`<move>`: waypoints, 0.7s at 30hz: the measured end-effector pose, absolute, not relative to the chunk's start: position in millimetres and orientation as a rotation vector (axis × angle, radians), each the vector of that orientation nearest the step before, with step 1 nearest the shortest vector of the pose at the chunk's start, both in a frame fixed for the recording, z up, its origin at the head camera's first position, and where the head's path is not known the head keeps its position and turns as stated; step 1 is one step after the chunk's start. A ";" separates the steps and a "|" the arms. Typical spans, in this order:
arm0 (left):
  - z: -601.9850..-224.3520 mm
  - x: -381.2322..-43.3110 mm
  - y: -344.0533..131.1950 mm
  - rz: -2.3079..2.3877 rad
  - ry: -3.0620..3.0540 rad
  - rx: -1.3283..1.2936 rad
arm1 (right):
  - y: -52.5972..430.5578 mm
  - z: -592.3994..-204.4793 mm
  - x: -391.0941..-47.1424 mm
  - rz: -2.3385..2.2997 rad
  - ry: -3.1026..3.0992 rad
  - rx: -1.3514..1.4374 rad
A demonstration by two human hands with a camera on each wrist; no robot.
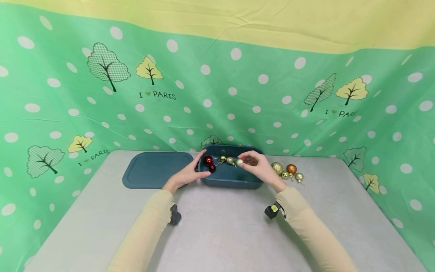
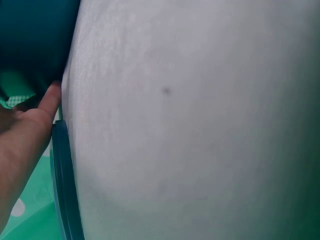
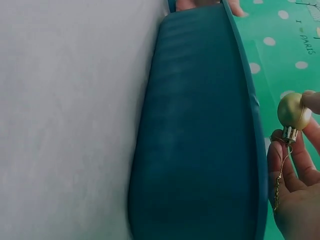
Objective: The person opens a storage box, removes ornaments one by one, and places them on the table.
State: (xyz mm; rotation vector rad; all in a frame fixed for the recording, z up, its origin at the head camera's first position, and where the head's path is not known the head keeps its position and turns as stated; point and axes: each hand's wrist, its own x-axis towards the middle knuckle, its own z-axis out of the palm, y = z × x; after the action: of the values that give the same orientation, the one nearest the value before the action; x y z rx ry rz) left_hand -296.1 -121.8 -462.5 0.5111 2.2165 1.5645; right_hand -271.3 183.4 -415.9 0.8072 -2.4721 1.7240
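Observation:
A dark blue plastic box point(image 1: 234, 184) stands lengthwise near the back of the table. At its left end my left hand point(image 1: 186, 175) rests with thumb and index finger spread, touching the box. Over the right part of the box my right hand point(image 1: 262, 169) pinches a small matte gold Christmas ball point(image 3: 291, 111); its metallic cap points down and a gold string dangles in the right wrist view. Inside the box lie a larger red ball point(image 1: 208, 160), a smaller red ball point(image 1: 212, 167) and shiny gold balls point(image 1: 222, 158) in the middle.
A flat blue lid point(image 1: 153, 172) lies left of the box. To the right, beside my right wrist, sit a glittery gold ball point(image 1: 276, 167), an orange ball point(image 1: 291, 168) and smaller gold balls point(image 1: 299, 176). A green dotted cloth point(image 1: 217, 113) hangs behind the grey table point(image 1: 221, 226).

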 end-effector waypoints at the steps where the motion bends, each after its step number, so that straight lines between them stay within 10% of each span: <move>1: -462.2 -296.1 -121.7 1.563 2.214 0.511 | 185.7 -415.4 -271.0 1.723 -2.464 0.808; 21: -467.2 -294.9 -122.2 1.603 2.258 0.549 | 230.9 -404.9 -267.1 1.683 -2.495 0.590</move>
State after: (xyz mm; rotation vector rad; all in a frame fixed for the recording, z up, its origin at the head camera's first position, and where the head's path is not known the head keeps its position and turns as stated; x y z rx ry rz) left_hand -294.9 -122.2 -467.2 0.5488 2.2575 1.6030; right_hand -267.1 230.9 -404.9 0.5899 -2.4952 1.6832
